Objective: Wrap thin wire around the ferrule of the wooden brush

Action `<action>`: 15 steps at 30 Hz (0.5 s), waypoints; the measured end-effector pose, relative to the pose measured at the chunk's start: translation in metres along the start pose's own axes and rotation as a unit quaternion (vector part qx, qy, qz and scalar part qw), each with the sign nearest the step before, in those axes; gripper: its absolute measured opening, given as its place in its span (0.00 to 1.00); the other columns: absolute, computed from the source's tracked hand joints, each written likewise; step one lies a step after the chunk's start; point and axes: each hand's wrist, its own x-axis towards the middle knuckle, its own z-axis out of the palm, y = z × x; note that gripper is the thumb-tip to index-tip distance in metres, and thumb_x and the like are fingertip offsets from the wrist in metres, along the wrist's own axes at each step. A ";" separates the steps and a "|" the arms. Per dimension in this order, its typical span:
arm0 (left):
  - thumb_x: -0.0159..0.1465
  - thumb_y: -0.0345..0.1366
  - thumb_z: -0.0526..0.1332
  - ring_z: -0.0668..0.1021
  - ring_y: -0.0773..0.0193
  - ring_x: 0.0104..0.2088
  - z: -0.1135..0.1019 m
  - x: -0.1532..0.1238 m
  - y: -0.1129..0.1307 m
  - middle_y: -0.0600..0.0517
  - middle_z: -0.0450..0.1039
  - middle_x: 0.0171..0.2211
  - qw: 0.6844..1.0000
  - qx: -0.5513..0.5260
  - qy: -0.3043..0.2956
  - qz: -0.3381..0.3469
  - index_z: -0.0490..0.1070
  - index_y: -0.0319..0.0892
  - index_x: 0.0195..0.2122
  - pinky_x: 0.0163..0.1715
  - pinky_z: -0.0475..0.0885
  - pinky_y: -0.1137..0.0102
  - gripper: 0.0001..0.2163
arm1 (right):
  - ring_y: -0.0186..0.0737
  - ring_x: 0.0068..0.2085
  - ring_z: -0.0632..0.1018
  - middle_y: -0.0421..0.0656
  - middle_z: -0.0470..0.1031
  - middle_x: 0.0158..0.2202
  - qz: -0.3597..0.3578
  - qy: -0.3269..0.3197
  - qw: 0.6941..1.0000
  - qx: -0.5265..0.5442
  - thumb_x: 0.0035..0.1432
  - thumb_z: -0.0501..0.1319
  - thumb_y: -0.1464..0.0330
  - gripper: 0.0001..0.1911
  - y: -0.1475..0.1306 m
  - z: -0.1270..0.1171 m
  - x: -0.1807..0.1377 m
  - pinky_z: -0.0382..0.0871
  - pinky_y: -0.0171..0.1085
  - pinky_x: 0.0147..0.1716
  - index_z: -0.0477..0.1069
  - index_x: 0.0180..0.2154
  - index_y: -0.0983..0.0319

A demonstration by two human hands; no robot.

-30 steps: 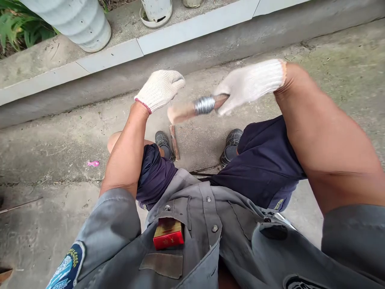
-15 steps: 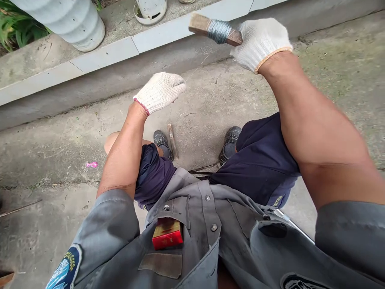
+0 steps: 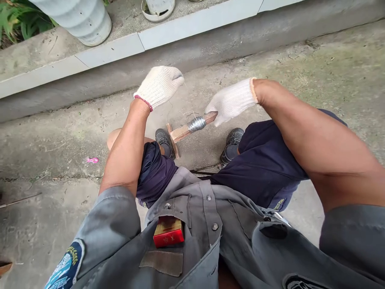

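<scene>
My left hand, in a white knit glove with a red cuff edge, is closed on a thin wire; only a fine strand shows by the fingers. My right hand, in a white glove with an orange cuff edge, grips one end of a wooden stick. Silvery wire is wound in a thick band round the stick's middle. The stick points down and left, below my left hand. A second narrow wooden piece shows behind its far end, beside my left shoe; whether it hangs or lies on the ground I cannot tell.
Ahead runs a low concrete ledge with a white tiled edge. A ribbed white pot and a smaller white pot stand on it. A small pink object lies on the concrete floor at left. A red and gold box sticks out of my shirt pocket.
My right hand has swung down and toward me with the wire-wound stick, from above the ledge edge to over the floor between my feet. My left hand has barely moved.
</scene>
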 end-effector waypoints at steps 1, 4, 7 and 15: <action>0.74 0.50 0.51 0.84 0.40 0.44 0.001 0.000 0.000 0.44 0.86 0.39 1.000 -0.004 -0.009 0.003 0.87 0.51 0.41 0.53 0.74 0.50 0.23 | 0.25 0.31 0.69 0.40 0.75 0.32 -0.018 -0.016 1.000 -0.008 0.62 0.72 0.61 0.14 0.001 -0.002 -0.006 0.57 0.29 0.35 0.78 0.40 0.67; 0.74 0.50 0.52 0.82 0.46 0.45 0.001 0.000 -0.001 0.46 0.84 0.35 1.000 -0.007 -0.019 -0.009 0.87 0.51 0.42 0.53 0.73 0.53 0.22 | 0.25 0.30 0.68 0.40 0.76 0.34 -0.028 0.029 0.998 -0.042 0.65 0.71 0.56 0.18 0.006 -0.015 -0.024 0.55 0.30 0.34 0.79 0.43 0.65; 0.73 0.54 0.53 0.82 0.45 0.49 0.001 0.000 -0.001 0.47 0.85 0.36 0.999 -0.018 -0.020 -0.030 0.88 0.53 0.47 0.53 0.74 0.55 0.23 | 0.28 0.31 0.70 0.43 0.78 0.35 0.028 0.180 0.983 -0.023 0.63 0.72 0.52 0.21 0.008 -0.030 -0.038 0.59 0.31 0.35 0.80 0.47 0.62; 0.74 0.54 0.52 0.82 0.43 0.50 0.004 0.002 0.016 0.46 0.85 0.35 0.997 -0.046 -0.067 0.000 0.88 0.52 0.44 0.55 0.73 0.55 0.24 | 0.50 0.48 0.78 0.57 0.74 0.38 0.158 0.406 0.900 -0.026 0.70 0.62 0.57 0.16 0.028 -0.048 -0.018 0.73 0.55 0.58 0.77 0.46 0.64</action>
